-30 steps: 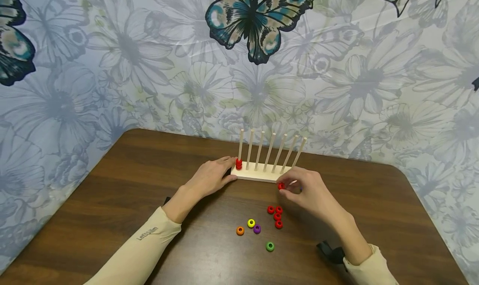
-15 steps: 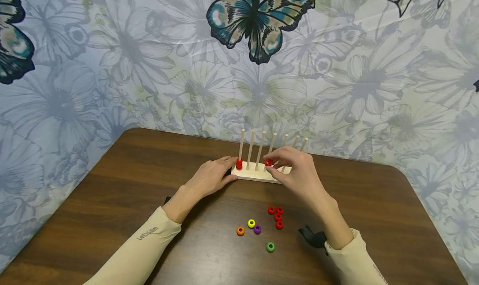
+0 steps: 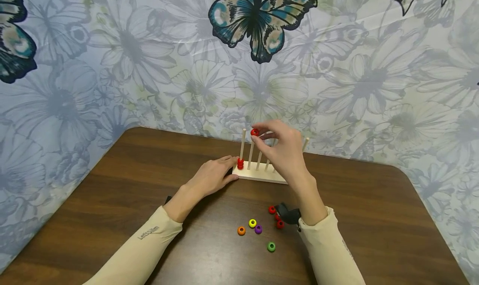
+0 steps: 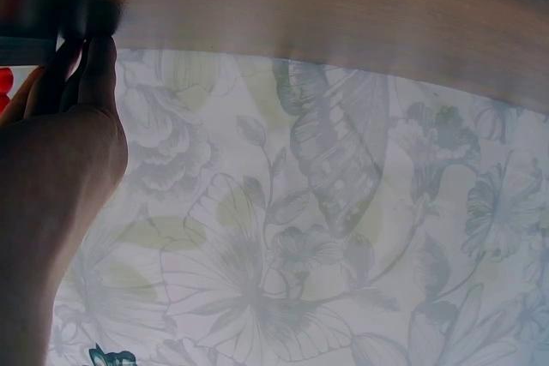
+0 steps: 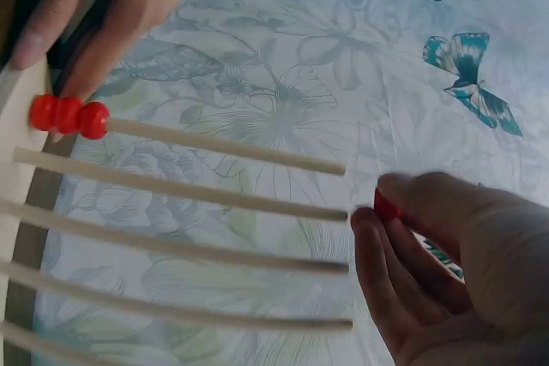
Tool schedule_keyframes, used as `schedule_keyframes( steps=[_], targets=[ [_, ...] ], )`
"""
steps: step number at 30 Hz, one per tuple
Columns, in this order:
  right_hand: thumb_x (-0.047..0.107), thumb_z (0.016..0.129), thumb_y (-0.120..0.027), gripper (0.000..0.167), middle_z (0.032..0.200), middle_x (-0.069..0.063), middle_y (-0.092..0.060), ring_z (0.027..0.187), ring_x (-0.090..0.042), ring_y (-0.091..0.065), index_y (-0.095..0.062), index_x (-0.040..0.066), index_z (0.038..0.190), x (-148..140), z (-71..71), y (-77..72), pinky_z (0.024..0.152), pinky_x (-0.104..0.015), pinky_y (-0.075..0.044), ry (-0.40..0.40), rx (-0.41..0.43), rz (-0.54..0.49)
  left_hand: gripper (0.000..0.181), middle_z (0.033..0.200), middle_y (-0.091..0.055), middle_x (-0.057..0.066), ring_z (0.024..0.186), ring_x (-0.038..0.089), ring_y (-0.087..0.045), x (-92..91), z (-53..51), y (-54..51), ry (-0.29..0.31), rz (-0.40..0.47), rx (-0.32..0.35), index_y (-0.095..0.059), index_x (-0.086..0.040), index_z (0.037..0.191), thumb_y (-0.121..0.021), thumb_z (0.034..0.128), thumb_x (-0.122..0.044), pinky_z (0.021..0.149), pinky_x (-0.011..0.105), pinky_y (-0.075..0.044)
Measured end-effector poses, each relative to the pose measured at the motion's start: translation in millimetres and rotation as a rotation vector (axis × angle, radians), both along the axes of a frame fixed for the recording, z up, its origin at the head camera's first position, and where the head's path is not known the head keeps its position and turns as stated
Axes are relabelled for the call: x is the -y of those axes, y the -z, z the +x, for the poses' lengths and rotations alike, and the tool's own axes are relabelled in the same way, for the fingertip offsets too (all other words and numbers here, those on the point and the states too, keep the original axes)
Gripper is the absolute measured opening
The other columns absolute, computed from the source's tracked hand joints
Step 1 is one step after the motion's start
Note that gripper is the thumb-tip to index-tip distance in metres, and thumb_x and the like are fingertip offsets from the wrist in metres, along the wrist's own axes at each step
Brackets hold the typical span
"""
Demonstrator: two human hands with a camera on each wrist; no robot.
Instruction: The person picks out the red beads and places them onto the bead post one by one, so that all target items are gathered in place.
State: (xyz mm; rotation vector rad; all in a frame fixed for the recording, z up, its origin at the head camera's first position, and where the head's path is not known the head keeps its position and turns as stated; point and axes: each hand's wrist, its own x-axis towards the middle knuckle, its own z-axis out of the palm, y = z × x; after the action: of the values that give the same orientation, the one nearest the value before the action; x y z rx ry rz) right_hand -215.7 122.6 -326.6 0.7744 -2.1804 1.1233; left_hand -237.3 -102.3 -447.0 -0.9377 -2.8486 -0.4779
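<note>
A pale wooden peg board [image 3: 258,175] with a row of upright pegs stands near the table's back. My left hand [image 3: 211,175] holds its left end, thumb at the front edge and fingers toward the back. Red beads [image 5: 69,116] are stacked low on the leftmost peg. My right hand [image 3: 282,146] pinches one red bead [image 3: 255,132] between thumb and fingers, near the top of the second peg from the left. In the right wrist view this pinched bead [image 5: 387,203] is just apart from the peg tips. My right hand hides several pegs in the head view.
On the brown table [image 3: 112,202] lie loose beads: yellow [image 3: 252,223], purple [image 3: 258,229], orange [image 3: 241,231] and green [image 3: 271,246]. A cluster of red beads [image 3: 280,224] is partly hidden by a black strap [image 3: 288,214] on the right wrist. A butterfly-patterned wall [image 3: 168,69] stands behind.
My right hand has carried the red bead left and up, from in front of the board's right end to the peg tops at the left. The left hand has stayed in place.
</note>
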Motion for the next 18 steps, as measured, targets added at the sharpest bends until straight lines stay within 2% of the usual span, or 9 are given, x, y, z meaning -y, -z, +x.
schedule_keyframes(
  steps=[7,14,18],
  targets=[
    [0.005,0.090,-0.083,0.019,0.101,-0.006,-0.080,0.091,-0.019,-0.075,-0.081,0.005,0.109,17.8,-9.4,-2.8,0.083,-0.032,-0.062,0.054,-0.054,-0.009,0.062,0.152,-0.060,0.016,0.131,0.036,-0.065,-1.3,0.5,-0.9,-0.002,-0.007,0.018,-0.055,-0.005,0.153,-0.068,0.1032,-0.039,0.103,0.055,-0.056],
    [0.007,0.091,-0.083,0.019,0.101,-0.006,-0.079,0.091,-0.023,-0.073,-0.082,0.006,0.110,23.3,-13.4,5.2,0.084,-0.036,-0.058,0.080,-0.044,0.020,0.062,0.152,-0.060,0.016,0.130,0.037,-0.065,-1.2,1.1,-2.9,-0.006,0.002,0.021,-0.055,-0.005,0.153,-0.069,0.1027,-0.038,0.103,0.055,-0.056],
    [0.008,0.093,-0.082,0.018,0.102,-0.007,-0.079,0.089,-0.024,-0.070,-0.082,0.006,0.111,25.4,-15.6,9.8,0.079,-0.036,-0.055,0.086,-0.047,0.045,0.061,0.153,-0.059,0.015,0.134,0.036,-0.063,0.0,0.3,-1.2,-0.009,-0.005,0.032,-0.054,-0.005,0.153,-0.069,0.1033,-0.038,0.105,0.055,-0.055]
  ],
)
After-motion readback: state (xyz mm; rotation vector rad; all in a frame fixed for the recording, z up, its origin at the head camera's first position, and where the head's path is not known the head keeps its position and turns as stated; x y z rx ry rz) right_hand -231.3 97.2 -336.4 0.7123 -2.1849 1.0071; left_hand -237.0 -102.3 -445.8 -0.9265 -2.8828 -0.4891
